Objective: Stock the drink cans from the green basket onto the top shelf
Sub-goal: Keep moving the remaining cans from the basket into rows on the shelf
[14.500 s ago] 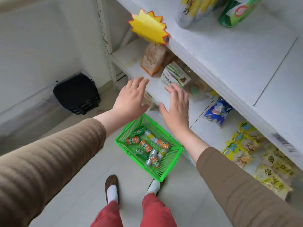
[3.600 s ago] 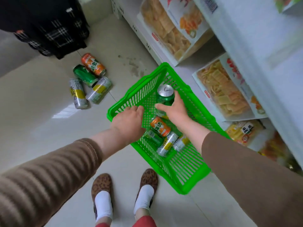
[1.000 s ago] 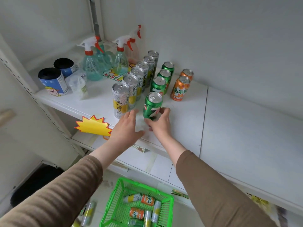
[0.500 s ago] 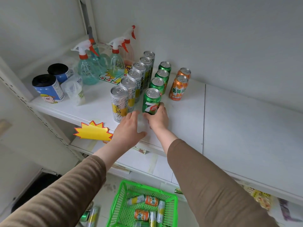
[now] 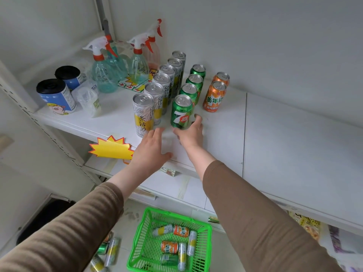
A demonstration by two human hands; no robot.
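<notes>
A green drink can (image 5: 181,111) stands upright on the white top shelf (image 5: 275,134), at the front of a row of green cans (image 5: 191,88). My right hand (image 5: 191,133) is at its base, thumb on the left and fingers on the right, still touching it. My left hand (image 5: 151,150) lies open on the shelf's front edge, holding nothing. Left of the green row stands a row of tall silver-and-yellow cans (image 5: 143,112); to the right are two orange cans (image 5: 214,97). The green basket (image 5: 176,213) sits on the floor below with several cans (image 5: 170,247) lying in it.
Spray bottles (image 5: 104,71) and two blue tubs with black lids (image 5: 56,97) fill the shelf's left end. A yellow starburst tag (image 5: 111,148) hangs off the front edge. Loose cans (image 5: 110,252) lie on the floor left of the basket. Snack packs (image 5: 310,226) sit lower right.
The green can has gone from held near the shelf front to standing in line with the green row. My right hand has slid down to its base; my left hand stays put.
</notes>
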